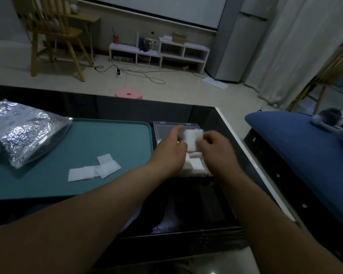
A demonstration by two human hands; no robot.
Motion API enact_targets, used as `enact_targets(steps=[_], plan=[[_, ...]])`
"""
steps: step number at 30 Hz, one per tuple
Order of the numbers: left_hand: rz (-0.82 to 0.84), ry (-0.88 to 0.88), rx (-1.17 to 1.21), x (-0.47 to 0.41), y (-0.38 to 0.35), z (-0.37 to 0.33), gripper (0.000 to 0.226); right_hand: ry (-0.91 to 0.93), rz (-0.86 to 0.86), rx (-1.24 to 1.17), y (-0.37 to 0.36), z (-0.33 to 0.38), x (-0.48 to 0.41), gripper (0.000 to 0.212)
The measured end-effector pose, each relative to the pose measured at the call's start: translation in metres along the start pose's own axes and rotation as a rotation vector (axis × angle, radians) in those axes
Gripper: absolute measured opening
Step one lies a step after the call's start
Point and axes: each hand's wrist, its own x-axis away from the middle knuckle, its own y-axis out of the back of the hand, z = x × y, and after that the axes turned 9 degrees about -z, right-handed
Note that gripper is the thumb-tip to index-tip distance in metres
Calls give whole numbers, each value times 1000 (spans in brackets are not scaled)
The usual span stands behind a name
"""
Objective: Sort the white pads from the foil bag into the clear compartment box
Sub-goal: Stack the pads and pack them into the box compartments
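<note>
Both hands over the clear compartment box, which sits on the black tabletop just right of the teal tray. Left hand and right hand fingers pinch opposite edges of 1 held pad; blur hides the exact grip. Stacked pads fill the box's near compartment. Loose pads lie mid-tray, foil bag at its far-left corner.
</note>
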Motion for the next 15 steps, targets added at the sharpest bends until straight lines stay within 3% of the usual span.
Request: enact_targets(steps=[3, 7, 15], plan=[[61, -299, -429, -1, -1, 17, 43, -158, -88, -64, 25, -15, -18, 13], [155, -467, -821, 9, -8, 36, 34, -192, 42, 86, 23, -41, -22, 16], [165, -494, -876, 10, -5, 42, 23, -119, 126, 338, 1, -60, -26, 9]])
